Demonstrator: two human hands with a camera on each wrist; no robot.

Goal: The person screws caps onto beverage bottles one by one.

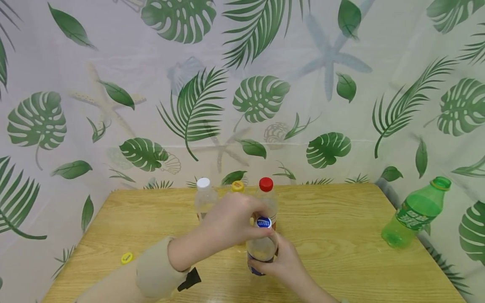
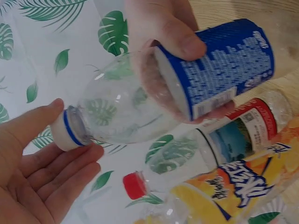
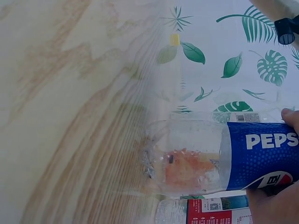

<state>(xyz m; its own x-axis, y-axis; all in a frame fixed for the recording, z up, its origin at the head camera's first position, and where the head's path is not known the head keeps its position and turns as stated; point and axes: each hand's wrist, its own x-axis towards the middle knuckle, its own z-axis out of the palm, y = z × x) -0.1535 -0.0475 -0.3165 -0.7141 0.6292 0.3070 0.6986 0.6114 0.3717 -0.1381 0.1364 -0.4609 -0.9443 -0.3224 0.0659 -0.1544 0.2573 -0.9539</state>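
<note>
In the head view a clear Pepsi bottle (image 1: 262, 249) stands nearly upright at the middle of the table. My right hand (image 1: 286, 261) grips it round the blue label (image 3: 261, 156), thumb on one side and fingers on the other. From above, my left hand (image 1: 231, 216) reaches over the bottle's top. Its thumb and fingers pinch the white cap (image 2: 65, 130), whose top (image 1: 264, 222) is printed blue. The cap sits on the neck, with a blue ring at its lower edge. Seen from the right wrist, the see-through base meets the wooden tabletop.
Behind the hands stand a white-capped bottle (image 1: 203, 184), a yellow-capped orange drink bottle (image 1: 237, 186) and a red-capped bottle (image 1: 266, 184). A green bottle (image 1: 414, 214) is at the table's right edge. One loose yellow cap (image 1: 126, 258) lies at left, near the left forearm.
</note>
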